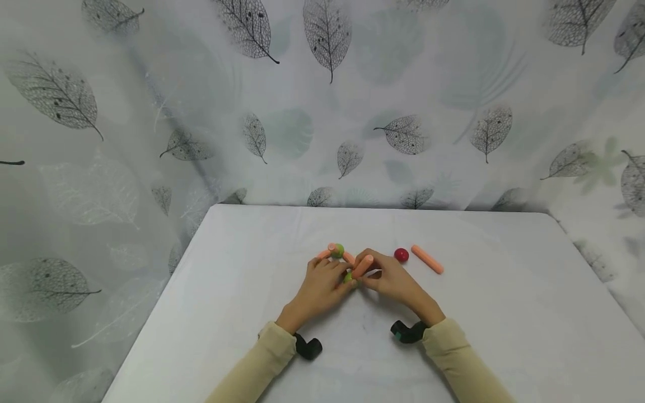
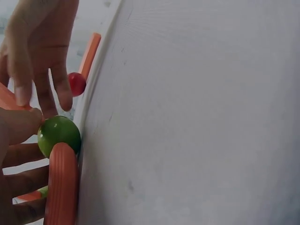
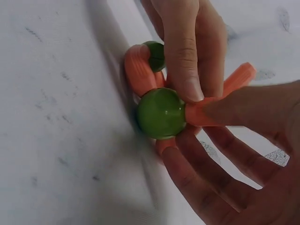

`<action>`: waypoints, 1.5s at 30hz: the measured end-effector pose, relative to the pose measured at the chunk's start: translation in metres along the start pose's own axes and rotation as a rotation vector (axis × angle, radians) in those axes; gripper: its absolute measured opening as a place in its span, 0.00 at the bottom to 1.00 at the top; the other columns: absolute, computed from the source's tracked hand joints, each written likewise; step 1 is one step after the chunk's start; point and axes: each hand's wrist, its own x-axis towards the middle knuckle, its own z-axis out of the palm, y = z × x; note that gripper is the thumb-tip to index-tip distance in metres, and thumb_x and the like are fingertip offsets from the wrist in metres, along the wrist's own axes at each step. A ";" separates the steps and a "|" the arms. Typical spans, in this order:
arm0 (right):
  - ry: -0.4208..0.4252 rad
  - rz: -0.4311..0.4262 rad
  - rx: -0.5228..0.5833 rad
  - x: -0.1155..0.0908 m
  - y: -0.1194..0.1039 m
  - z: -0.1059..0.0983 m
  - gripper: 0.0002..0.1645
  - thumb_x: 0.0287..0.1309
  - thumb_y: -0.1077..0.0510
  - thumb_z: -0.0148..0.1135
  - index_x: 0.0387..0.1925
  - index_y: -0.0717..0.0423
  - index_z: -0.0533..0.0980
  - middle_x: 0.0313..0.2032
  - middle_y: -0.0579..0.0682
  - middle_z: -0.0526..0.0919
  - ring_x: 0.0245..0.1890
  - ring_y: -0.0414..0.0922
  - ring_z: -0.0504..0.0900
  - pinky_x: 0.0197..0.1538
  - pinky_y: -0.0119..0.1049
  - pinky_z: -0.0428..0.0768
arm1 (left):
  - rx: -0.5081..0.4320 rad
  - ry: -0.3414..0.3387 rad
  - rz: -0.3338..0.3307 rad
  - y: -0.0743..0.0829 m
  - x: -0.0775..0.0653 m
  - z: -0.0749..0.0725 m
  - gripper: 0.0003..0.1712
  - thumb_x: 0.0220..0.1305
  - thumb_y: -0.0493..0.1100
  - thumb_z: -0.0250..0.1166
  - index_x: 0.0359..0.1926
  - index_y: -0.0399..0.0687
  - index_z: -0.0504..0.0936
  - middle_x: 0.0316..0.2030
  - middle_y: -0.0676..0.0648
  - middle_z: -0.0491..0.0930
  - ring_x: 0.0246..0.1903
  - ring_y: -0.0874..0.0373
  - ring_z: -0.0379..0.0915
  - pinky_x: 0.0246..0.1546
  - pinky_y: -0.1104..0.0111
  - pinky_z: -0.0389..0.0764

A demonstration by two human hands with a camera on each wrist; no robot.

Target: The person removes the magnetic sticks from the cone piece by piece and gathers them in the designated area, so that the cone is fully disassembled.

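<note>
Several orange rods and two green balls are joined in a structure on the white table. My right hand point(image 1: 393, 276) pinches an upward-slanting orange rod point(image 1: 363, 266), whose lower end meets the near green ball point(image 3: 161, 114). On the other side, my left hand point(image 1: 322, 285) holds that ball, its thumb close to the rod's end. A curved orange rod point(image 2: 62, 183) runs from this ball in the left wrist view. The far green ball point(image 1: 339, 250) has more rods beside it, partly hidden by the left fingers.
To the right of the hands, a red ball point(image 1: 401, 255) and a loose orange rod point(image 1: 427, 259) lie on the white table point(image 1: 504, 313). A leaf-patterned curtain point(image 1: 322, 112) hangs behind the table. A black wrist device point(image 1: 308, 348) sits below the left hand.
</note>
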 end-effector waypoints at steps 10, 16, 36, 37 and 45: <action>0.056 0.044 0.009 0.000 -0.017 -0.017 0.12 0.65 0.60 0.71 0.49 0.54 0.82 0.46 0.45 0.87 0.47 0.42 0.86 0.52 0.36 0.87 | -0.063 -0.007 -0.042 0.001 0.004 0.003 0.19 0.72 0.57 0.65 0.59 0.59 0.85 0.50 0.53 0.87 0.56 0.50 0.80 0.68 0.39 0.64; 0.050 0.054 -0.005 -0.001 -0.021 -0.015 0.11 0.65 0.61 0.70 0.48 0.55 0.83 0.46 0.46 0.87 0.47 0.42 0.86 0.52 0.37 0.87 | -0.080 -0.020 -0.082 0.003 -0.001 0.005 0.19 0.72 0.57 0.66 0.58 0.60 0.85 0.50 0.54 0.87 0.57 0.50 0.80 0.68 0.39 0.63; 0.035 -0.089 -0.123 -0.003 -0.034 -0.013 0.13 0.57 0.67 0.75 0.43 0.54 0.83 0.42 0.47 0.87 0.46 0.43 0.85 0.49 0.42 0.88 | -0.047 0.005 -0.064 0.003 0.000 0.005 0.12 0.71 0.56 0.67 0.51 0.60 0.86 0.46 0.55 0.87 0.55 0.51 0.81 0.68 0.40 0.65; 0.031 -0.094 -0.130 -0.003 -0.034 -0.013 0.13 0.57 0.67 0.75 0.43 0.54 0.83 0.42 0.47 0.87 0.46 0.43 0.85 0.49 0.42 0.88 | -0.049 0.003 -0.065 0.003 0.000 0.005 0.12 0.71 0.56 0.67 0.50 0.60 0.86 0.45 0.55 0.87 0.55 0.52 0.81 0.68 0.40 0.65; 0.102 -0.042 -0.181 -0.007 -0.034 -0.029 0.13 0.59 0.64 0.75 0.45 0.50 0.83 0.42 0.44 0.88 0.46 0.44 0.88 0.50 0.40 0.88 | -0.061 0.007 -0.065 0.002 -0.002 0.005 0.12 0.72 0.58 0.65 0.50 0.64 0.86 0.47 0.57 0.87 0.55 0.53 0.80 0.68 0.40 0.65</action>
